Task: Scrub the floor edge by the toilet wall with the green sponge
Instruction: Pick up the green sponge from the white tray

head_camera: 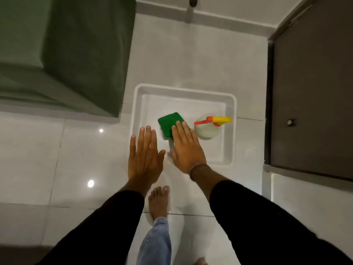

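The green sponge [168,123] lies in a white plastic tray [138,104] on the tiled floor. My right hand [186,149] hovers flat above the tray, fingers spread, its fingertips covering the sponge's near right corner; I cannot tell if it touches. My left hand [144,157] is spread open over the tray's left rim, holding nothing. Both arms wear black sleeves.
A white spray bottle with a red and yellow trigger [208,127] stands in the tray right of the sponge. A dark green wall block [80,54] juts out at the left. A dark door [313,92] stands at the right. My bare foot [158,201] is below the tray.
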The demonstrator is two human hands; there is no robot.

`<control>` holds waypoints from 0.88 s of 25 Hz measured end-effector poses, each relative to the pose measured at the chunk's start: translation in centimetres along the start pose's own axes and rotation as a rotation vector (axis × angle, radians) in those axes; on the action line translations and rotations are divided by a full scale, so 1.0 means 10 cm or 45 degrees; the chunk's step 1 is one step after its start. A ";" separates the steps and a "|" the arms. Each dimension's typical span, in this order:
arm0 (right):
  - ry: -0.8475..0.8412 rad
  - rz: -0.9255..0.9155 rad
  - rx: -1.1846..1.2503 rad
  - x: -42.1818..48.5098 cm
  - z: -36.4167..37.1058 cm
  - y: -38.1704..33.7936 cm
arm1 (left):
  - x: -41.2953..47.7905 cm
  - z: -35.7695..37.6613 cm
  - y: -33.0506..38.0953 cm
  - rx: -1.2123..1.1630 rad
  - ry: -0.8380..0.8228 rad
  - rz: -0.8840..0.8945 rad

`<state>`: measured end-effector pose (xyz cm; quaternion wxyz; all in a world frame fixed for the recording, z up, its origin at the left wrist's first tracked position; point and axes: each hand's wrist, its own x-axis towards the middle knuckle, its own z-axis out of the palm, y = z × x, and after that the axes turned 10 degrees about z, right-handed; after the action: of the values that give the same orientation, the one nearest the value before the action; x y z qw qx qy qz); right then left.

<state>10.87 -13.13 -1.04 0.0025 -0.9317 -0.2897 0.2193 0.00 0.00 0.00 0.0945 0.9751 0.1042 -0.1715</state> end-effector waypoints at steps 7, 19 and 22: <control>-0.065 -0.102 -0.200 0.70 0.46 0.05 | 0.37 0.46 -0.11 0.015 -0.060 0.006; 0.172 -0.133 0.139 -0.42 -0.02 0.00 | -0.45 0.02 0.22 0.029 0.135 0.069; 0.191 0.064 0.282 -1.33 0.06 0.26 | -0.90 0.04 0.62 0.084 0.061 0.077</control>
<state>2.20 -22.53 3.48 0.1217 -0.9464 -0.2392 0.1798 -6.90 -7.54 3.75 0.0650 0.9842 0.0711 -0.1485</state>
